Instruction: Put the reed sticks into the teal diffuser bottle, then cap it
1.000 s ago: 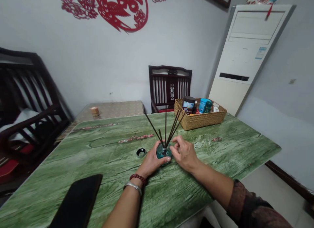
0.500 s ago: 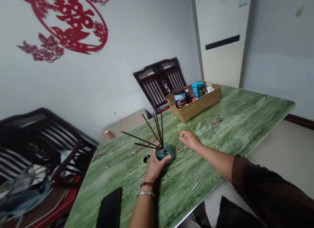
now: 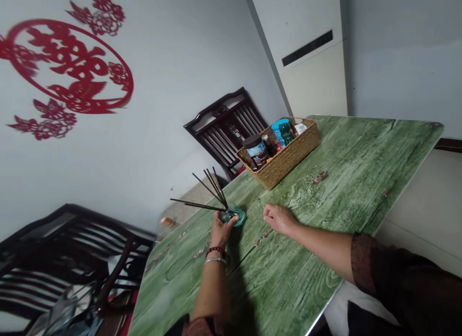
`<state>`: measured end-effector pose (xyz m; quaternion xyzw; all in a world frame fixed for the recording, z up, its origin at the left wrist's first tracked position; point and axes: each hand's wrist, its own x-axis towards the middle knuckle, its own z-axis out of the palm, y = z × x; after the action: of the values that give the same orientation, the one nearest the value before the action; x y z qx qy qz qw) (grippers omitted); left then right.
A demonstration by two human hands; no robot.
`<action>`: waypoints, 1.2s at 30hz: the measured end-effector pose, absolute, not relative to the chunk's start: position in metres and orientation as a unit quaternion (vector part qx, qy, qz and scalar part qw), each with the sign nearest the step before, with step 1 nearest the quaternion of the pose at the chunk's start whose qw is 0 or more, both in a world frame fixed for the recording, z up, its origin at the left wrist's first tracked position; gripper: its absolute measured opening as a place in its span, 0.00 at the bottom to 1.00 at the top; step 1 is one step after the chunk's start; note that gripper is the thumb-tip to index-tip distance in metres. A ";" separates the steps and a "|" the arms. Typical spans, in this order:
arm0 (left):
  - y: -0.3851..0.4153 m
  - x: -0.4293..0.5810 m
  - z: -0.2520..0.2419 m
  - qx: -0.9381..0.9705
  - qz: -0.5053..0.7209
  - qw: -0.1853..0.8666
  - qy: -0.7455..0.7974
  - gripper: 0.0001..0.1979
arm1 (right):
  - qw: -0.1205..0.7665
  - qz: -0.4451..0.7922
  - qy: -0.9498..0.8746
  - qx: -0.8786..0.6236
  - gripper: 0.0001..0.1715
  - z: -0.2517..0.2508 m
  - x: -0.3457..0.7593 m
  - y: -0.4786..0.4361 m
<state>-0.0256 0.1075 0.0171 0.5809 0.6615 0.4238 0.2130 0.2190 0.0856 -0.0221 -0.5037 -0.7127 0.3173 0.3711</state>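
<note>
Diffuser bottle [image 3: 236, 214], small, squat, teal glass, stands on its base on the green wood-grain desk [image 3: 325, 206], near the far-left edge and well apart from the basket. Dark reeds [image 3: 207, 189] sit in the neck and fan out. Their long axes run from the neck up and away toward the wall, and one reed lies almost level, pointing left in the frame. The bottle itself is round with no clear long axis; its neck faces up off the desk. Left hand [image 3: 221, 228] reaches in from the near side, its fingers [image 3: 231, 222] clamped round the near side of the diffuser bottle low on the body. That grip likely keeps the glass from sliding or tipping under the splayed reeds. A red bead bracelet [image 3: 215, 251] and a silver bangle [image 3: 214, 261] are on that wrist. Right hand [image 3: 277, 217] rests on the desk just right of the bottle, not touching it, fingers curled together in a loose fist. I can't tell whether anything small is inside. Further back a wicker basket [image 3: 288, 158] holds a dark-lidded jar [image 3: 255, 150] and small bottles. A dark wooden chair [image 3: 225, 129] stands behind the desk, a white floor air conditioner [image 3: 310, 52] in the corner, a red paper cutting [image 3: 68, 71] on the wall and a dark bench [image 3: 54, 249] at left.
</note>
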 end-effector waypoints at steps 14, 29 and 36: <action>0.062 -0.019 0.020 0.428 0.640 0.304 0.561 0.27 | 0.464 0.460 -0.610 -0.448 0.06 -0.021 0.219 0.089; 0.033 0.010 0.035 0.297 0.753 0.586 0.041 0.34 | 0.483 0.778 -0.397 0.063 0.39 0.072 0.201 0.123; 0.034 0.002 0.001 0.263 0.753 0.595 0.099 0.35 | 0.438 0.839 -0.323 0.009 0.37 -0.028 0.189 0.145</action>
<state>0.0019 0.0344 0.0009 0.2625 0.0991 0.7532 0.5950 0.1885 0.1447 -0.0275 0.0092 -0.3228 0.8387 0.4385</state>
